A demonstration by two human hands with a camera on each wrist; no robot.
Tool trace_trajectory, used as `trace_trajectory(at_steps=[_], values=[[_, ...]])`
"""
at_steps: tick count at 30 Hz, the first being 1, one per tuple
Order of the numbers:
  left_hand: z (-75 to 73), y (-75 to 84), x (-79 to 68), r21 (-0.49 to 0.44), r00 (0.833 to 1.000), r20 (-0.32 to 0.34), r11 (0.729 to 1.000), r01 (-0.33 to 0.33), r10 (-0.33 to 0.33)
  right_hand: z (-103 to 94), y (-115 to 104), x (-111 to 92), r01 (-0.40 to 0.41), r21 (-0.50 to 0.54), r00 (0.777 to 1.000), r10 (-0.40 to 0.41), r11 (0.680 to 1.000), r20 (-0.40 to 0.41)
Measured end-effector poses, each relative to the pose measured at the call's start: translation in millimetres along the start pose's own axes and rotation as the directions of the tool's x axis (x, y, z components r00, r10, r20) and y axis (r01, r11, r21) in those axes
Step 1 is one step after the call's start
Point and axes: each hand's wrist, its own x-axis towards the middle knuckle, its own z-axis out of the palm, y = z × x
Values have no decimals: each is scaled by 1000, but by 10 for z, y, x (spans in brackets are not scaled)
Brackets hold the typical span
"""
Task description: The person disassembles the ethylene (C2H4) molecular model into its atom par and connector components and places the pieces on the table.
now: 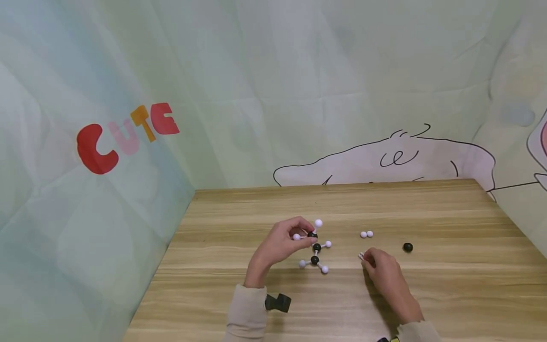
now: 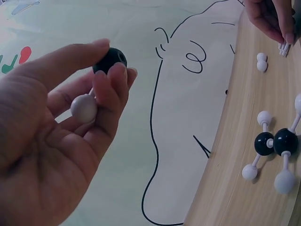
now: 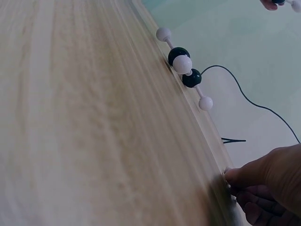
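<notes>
My left hand pinches a black ball between thumb and fingertips. A white ball joins it by a short peg and sits inside the curled fingers. Below it on the table lies a ball-and-stick molecular model: two linked black balls with white balls on pegs. My right hand is low over the table to the right of the model. Its thumb and forefinger pinch at small white connector pegs; the fingertips hide how many they hold.
Two white balls lie side by side beyond the right hand. A loose black ball rests further right on the wooden table. A printed cloth backdrop stands along the back and left edges.
</notes>
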Motion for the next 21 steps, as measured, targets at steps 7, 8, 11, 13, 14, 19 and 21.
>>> trace_trajectory(at_steps=[7,8,11,13,14,19,21], values=[[41,-23,20,-30,999,-32,999,-31,30,-46,-17,-14,-36,34,999,35,999,26],[56,-64,35,-38,999,-32,999,-35,34,-61,-27,-16,-37,33,999,36,999,25],[101,-174,80,-59,998,-21,997,-54,53,-121,-90,-11,-5,52,1000,7,999,-29],[126,-205,99,-66,997,-12,995,-76,75,-171,-167,1,42,94,996,-34,995,-84],[137,-207,103,-67,997,-4,994,-81,81,-197,-213,9,79,126,991,-64,989,-114],[194,-184,113,-46,993,52,993,-104,107,-332,-500,19,267,335,962,-226,904,-155],[213,-176,116,-34,990,73,993,-115,117,-368,-600,10,312,391,950,-277,866,-143]])
